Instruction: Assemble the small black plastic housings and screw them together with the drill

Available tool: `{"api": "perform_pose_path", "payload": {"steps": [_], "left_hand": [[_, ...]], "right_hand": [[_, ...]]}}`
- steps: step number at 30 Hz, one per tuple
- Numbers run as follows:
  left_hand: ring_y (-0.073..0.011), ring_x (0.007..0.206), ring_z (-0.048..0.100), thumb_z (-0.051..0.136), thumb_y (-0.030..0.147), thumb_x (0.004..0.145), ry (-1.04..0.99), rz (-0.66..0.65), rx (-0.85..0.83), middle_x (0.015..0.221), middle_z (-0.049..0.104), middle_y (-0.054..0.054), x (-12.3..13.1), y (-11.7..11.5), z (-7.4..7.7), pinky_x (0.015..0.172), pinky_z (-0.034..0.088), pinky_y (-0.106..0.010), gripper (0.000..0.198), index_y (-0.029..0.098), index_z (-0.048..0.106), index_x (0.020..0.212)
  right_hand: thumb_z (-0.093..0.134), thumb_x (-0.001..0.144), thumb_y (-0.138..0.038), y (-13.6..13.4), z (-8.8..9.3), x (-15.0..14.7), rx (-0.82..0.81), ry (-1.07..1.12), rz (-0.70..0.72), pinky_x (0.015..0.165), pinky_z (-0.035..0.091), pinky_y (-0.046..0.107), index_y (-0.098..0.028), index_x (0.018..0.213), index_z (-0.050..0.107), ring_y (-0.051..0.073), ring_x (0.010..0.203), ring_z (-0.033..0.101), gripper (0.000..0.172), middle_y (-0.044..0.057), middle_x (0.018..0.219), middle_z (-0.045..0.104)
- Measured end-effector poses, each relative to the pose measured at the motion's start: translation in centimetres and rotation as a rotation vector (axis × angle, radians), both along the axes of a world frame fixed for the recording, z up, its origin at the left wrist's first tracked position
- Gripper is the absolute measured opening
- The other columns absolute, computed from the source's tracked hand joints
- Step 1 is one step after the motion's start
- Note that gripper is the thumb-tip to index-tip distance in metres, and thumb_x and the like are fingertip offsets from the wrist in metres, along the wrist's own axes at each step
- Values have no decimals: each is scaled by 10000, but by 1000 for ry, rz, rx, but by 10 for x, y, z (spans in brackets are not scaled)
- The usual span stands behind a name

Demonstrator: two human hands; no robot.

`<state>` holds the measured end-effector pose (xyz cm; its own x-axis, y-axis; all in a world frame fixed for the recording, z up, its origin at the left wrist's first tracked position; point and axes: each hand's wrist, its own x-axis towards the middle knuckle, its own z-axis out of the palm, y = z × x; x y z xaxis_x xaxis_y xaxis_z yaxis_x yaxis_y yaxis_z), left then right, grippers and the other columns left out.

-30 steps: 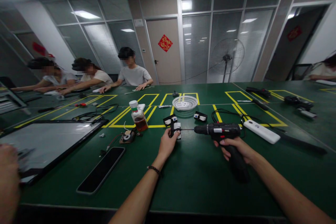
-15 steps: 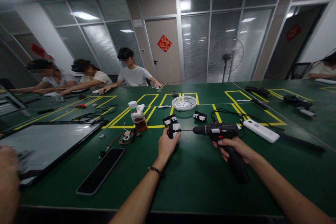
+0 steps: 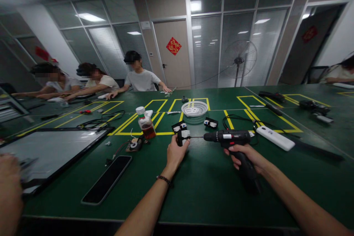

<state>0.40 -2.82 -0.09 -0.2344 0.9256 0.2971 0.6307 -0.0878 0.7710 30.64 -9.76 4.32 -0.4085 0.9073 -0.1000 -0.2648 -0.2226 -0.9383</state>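
My right hand (image 3: 245, 155) is wrapped round the grip of a black cordless drill (image 3: 232, 137), held level above the table with its long thin bit (image 3: 197, 137) pointing left. In my left hand (image 3: 177, 153) a small black part with a white face (image 3: 184, 134) is pinched between thumb and fingers. The bit's tip reaches this part near my thumb; whether it sits in a screw is too small to tell. Just behind lie two similar black-and-white parts, one left (image 3: 179, 126) and one right (image 3: 210, 122).
A white basket (image 3: 194, 109) stands beyond the parts. To the left are a bottle (image 3: 146, 123), a phone (image 3: 107, 180), a small wired device (image 3: 134, 144) and a framed panel (image 3: 63, 151) with another person's hand (image 3: 10, 182) beside it. A white power strip (image 3: 274, 137) lies right.
Hardly anything differs. The drill and both my hands keep their places, and the view has shifted very slightly.
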Motion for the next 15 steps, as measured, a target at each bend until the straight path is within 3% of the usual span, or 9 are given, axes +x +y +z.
{"api": "perform_pose_path", "payload": {"steps": [5,15], "left_hand": [[-233,905,647,593,564,784,-6,-9,-6,1050,686,-89,0,0,0,743,464,-297,478,229,564,1124],[-236,908,648,608,559,777,-52,-32,5,1047,688,-98,-1,2,-2,745,469,-301,477,216,579,1107]], "right_hand": [[598,841,-294,-1,3,-1,12,28,-8,437,501,264,-102,854,634,67,453,413,196,32,730,566],[589,850,-297,0,1,-1,3,14,4,451,503,275,-101,846,632,74,451,415,201,10,661,539]]}}
